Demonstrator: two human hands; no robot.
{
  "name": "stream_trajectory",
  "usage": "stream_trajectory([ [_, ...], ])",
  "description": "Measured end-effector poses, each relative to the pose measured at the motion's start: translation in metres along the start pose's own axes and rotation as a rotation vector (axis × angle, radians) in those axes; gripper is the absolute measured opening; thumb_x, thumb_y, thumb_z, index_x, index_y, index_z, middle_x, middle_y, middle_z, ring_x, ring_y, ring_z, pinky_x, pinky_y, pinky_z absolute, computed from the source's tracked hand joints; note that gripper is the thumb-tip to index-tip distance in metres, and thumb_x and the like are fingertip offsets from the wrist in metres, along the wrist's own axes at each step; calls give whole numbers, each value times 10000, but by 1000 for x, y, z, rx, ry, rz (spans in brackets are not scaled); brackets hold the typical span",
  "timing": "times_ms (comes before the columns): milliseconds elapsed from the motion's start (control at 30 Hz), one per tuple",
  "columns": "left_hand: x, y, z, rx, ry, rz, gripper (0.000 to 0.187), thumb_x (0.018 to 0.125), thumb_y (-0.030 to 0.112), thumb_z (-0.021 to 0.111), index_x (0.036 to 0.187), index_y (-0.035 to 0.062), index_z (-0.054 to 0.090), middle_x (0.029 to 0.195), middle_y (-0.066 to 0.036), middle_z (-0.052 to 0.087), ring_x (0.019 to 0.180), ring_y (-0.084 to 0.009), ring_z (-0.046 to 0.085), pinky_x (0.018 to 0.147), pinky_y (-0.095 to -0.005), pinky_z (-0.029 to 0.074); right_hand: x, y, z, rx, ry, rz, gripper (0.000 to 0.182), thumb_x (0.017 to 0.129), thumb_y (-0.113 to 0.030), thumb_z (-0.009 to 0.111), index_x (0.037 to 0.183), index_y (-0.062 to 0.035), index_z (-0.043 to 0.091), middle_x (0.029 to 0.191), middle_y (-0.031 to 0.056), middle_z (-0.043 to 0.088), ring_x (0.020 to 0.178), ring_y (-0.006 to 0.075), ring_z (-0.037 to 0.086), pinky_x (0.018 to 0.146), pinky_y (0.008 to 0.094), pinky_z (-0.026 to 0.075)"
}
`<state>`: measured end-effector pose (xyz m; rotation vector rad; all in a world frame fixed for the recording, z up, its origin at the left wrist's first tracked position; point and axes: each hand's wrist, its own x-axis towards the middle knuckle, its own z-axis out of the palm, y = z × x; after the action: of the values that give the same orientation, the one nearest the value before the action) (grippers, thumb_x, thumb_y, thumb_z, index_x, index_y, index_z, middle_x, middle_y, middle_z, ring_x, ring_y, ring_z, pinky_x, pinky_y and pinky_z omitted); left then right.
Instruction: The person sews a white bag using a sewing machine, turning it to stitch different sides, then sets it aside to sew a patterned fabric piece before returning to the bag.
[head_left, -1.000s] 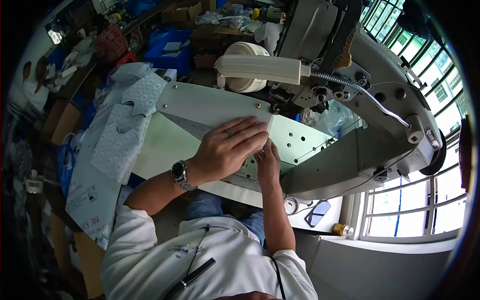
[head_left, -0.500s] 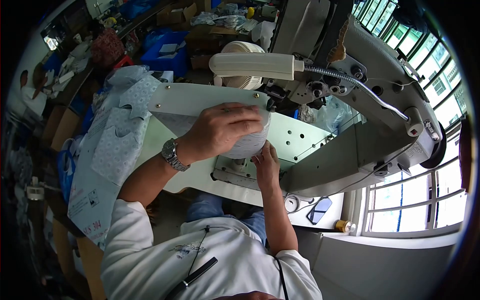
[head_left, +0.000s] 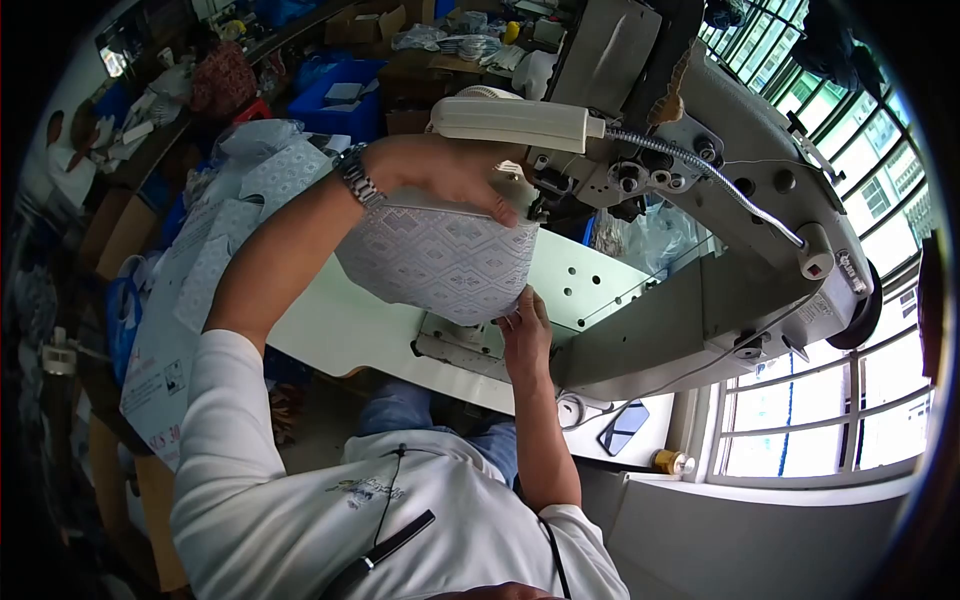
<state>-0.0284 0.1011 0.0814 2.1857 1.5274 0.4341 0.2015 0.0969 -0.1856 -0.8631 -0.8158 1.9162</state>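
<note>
A pale grey-blue fabric piece with a diamond pattern hangs curved over the end of the sewing machine's white arm plate, beside the machine's head. My left hand, with a metal watch on the wrist, reaches across the fabric's upper edge. Its thumb is spread from the other fingers, which are slightly blurred and partly under the lamp. At the lower right corner of the fabric, my right hand pinches the edge between thumb and fingers.
The machine's thick grey arm rises on the right, near the barred window. A phone lies on the white table. More patterned fabric is piled on the left. Behind stand a blue bin and boxes.
My left hand has moved up and away from the fabric's front face to its upper edge. More of the diamond pattern now shows. My right hand keeps its pinch at the lower corner.
</note>
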Motion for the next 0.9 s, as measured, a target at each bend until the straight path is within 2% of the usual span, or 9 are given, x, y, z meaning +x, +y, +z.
stream_trajectory([
  [67, 17, -16, -8, 235, -144, -154, 814, 850, 660, 801, 1393, 68, 669, 1352, -190, 697, 1256, -302, 671, 1056, -399, 534, 1, 1, -2, -4, -16, 1, 464, 1122, -412, 570, 1446, -80, 554, 1276, 15, 676, 1119, 144, 632, 982, 344, 493],
  [133, 33, -43, 3, 178, -66, 237, 995, 769, 902, 684, 1321, 74, 695, 1102, -111, 771, 988, -287, 751, 896, -427, 590, 0, -1, -2, -23, -4, 2, 465, 1124, -411, 566, 1449, -80, 550, 1286, 16, 670, 1124, 148, 632, 987, 346, 495],
  [167, 35, -46, 1, 178, -68, 236, 995, 769, 902, 684, 1321, 74, 695, 1102, -111, 771, 988, -287, 751, 896, -427, 590, -1, 0, -3, -36, 13, 8, 465, 1125, -410, 562, 1452, -80, 546, 1296, 18, 664, 1130, 152, 633, 993, 348, 498],
  [233, 23, -11, -13, 146, -275, -74, 986, 784, 762, 784, 1477, 86, 597, 1470, -224, 610, 1346, -358, 600, 1107, -428, 493, 1, 9, -10, -19, 37, 16, 479, 1124, -418, 562, 1463, -80, 536, 1315, 24, 652, 1148, 157, 628, 1002, 354, 499],
  [467, -7, 4, 7, 109, -189, -133, 831, 883, 697, 745, 1455, 120, 567, 1369, -244, 647, 1266, -370, 644, 1046, -451, 525, -18, 30, -11, -50, 181, 92, 658, 1119, -499, 526, 1578, -37, 431, 1424, 99, 601, 1286, 222, 588, 1086, 416, 471],
  [567, -15, -3, 30, 2, -18, -81, 915, 888, 770, 693, 1329, -25, 597, 1128, -252, 708, 1087, -378, 714, 894, -438, 586, -33, 42, -13, -27, 46, 163, 737, 1117, -548, 487, 1615, -15, 379, 1475, 141, 586, 1343, 244, 568, 1132, 421, 442],
  [700, -24, 20, 58, 216, 259, -142, 844, 918, 687, 718, 1323, -34, 554, 1332, -272, 577, 1138, -431, 663, 891, -484, 589, -58, 46, -17, -88, -262, 144, 649, 1140, -516, 454, 1537, -3, 481, 1428, 118, 619, 1329, 216, 579, 1161, 394, 418],
  [867, -48, 36, 76, 123, 397, -236, 856, 887, 640, 773, 1393, -7, 533, 1470, -261, 468, 1257, -473, 592, 951, -491, 582, -77, 45, -29, -167, -187, 213, 499, 1142, -449, 499, 1439, -51, 547, 1351, 60, 650, 1269, 167, 588, 1130, 376, 434],
  [900, -68, 48, 82, 196, 462, -112, 875, 870, 642, 784, 1441, 32, 527, 1492, -244, 465, 1347, -469, 523, 988, -500, 572, -81, 40, -27, -143, -188, 197, 486, 1142, -438, 504, 1439, -55, 536, 1358, 57, 647, 1272, 167, 589, 1126, 378, 438],
])
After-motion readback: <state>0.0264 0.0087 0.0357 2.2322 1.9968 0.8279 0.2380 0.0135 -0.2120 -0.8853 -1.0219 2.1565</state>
